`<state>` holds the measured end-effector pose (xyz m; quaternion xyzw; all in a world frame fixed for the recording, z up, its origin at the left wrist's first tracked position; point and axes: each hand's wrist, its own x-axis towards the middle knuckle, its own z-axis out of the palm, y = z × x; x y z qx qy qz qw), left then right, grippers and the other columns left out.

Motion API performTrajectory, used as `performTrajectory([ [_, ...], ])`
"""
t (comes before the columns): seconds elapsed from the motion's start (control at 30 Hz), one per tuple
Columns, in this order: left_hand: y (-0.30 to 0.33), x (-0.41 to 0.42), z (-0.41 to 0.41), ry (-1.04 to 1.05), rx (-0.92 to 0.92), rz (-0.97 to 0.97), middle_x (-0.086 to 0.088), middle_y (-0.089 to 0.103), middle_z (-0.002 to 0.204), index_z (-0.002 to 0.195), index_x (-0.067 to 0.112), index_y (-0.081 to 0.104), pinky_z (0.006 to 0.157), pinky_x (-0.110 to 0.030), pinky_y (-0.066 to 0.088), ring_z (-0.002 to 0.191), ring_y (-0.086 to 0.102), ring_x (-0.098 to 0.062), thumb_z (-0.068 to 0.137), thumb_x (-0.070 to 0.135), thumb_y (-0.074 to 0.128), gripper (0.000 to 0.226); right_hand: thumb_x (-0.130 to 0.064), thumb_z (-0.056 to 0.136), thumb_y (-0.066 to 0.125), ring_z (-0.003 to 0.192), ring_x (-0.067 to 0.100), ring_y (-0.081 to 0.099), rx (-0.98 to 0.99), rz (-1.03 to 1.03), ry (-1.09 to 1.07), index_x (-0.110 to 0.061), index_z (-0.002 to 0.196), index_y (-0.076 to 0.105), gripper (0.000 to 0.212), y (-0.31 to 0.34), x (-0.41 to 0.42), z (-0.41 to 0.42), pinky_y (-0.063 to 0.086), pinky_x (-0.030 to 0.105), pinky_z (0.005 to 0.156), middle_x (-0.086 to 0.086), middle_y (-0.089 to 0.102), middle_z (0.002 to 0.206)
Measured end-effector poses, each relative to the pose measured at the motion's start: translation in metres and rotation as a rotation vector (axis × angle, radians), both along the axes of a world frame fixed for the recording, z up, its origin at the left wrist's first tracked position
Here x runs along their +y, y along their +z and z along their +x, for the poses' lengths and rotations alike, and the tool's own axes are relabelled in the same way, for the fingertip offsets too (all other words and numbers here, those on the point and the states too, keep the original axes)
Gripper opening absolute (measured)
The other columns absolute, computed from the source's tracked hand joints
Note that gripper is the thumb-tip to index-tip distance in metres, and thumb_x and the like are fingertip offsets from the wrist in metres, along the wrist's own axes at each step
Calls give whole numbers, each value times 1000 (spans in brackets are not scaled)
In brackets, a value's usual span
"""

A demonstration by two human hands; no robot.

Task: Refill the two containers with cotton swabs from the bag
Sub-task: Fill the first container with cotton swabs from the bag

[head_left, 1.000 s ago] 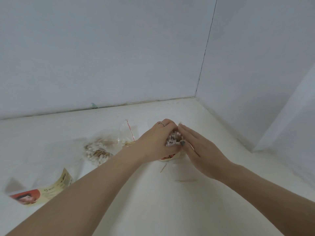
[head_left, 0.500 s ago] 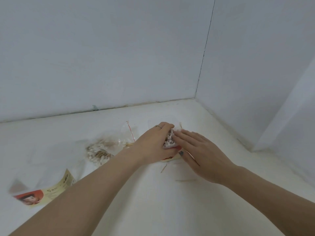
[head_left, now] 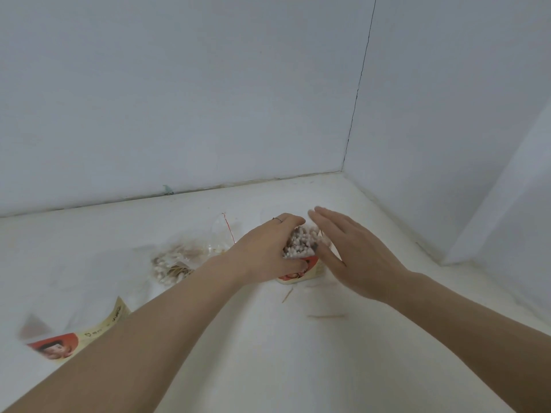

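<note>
my left hand point(head_left: 265, 248) curled round container point(head_left: 298, 271) of swabs point(head_left: 299, 244) | my right hand point(head_left: 354, 251) fingers straight beside it | container near counter point(head_left: 268, 353) back-right corner | bag point(head_left: 182, 262) left of it

A white tabletop point(head_left: 268, 368) meets pale walls point(head_left: 179, 99), with a small teal speck point(head_left: 167, 189) at eleven o'clock along their seam.
</note>
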<state>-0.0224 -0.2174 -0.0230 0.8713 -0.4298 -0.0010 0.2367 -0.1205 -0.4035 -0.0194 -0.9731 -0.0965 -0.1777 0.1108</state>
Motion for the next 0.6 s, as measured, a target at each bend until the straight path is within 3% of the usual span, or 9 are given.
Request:
performTrajectory([
  [0.07, 0, 1, 0, 10, -17, 13, 11, 45, 140, 147, 23, 37, 94, -26, 44, 121, 50, -9, 84, 44, 72, 75, -46, 104, 29, 151, 4, 14, 82, 85, -28, -21, 159, 21, 61, 0, 0, 4, 13, 22, 122, -8, 20, 165],
  [0.13, -1, 1, 0, 11, -10, 18, 12, 44, 141, 147, 24, 36, 95, -27, 45, 122, 49, -10, 84, 44, 71, 75, -42, 106, 30, 151, 3, 13, 142, 76, -42, -20, 158, 25, 57, -2, -1, 6, 10, 18, 120, -9, 22, 165],
  [0.2, -1, 1, 0, 9, -5, 31, 11, 44, 141, 147, 24, 37, 97, -30, 45, 123, 49, -11, 83, 44, 71, 75, -37, 106, 33, 146, 7, 29, 120, 63, -44, -18, 151, 42, 50, -4, -3, 5, 18, 17, 116, -7, 38, 158],
  [0.3, 0, 1, -2, 12, -11, 43, 11, 44, 142, 147, 23, 37, 96, -29, 45, 122, 50, -11, 84, 42, 71, 74, -38, 103, 31, 123, 12, 52, 25, 11, -20, -15, 132, 58, 46, -3, -5, 4, 41, 24, 103, -5, 59, 132],
  [0.6, -1, 1, -4, 3, -8, 60, 7, 50, 135, 141, 22, 42, 96, -35, 45, 116, 53, -16, 84, 42, 69, 67, -34, 104, 26, 92, 23, 58, -15, -212, 39, -13, 109, 65, 44, -1, -1, -1, 48, 36, 86, 0, 63, 97],
])
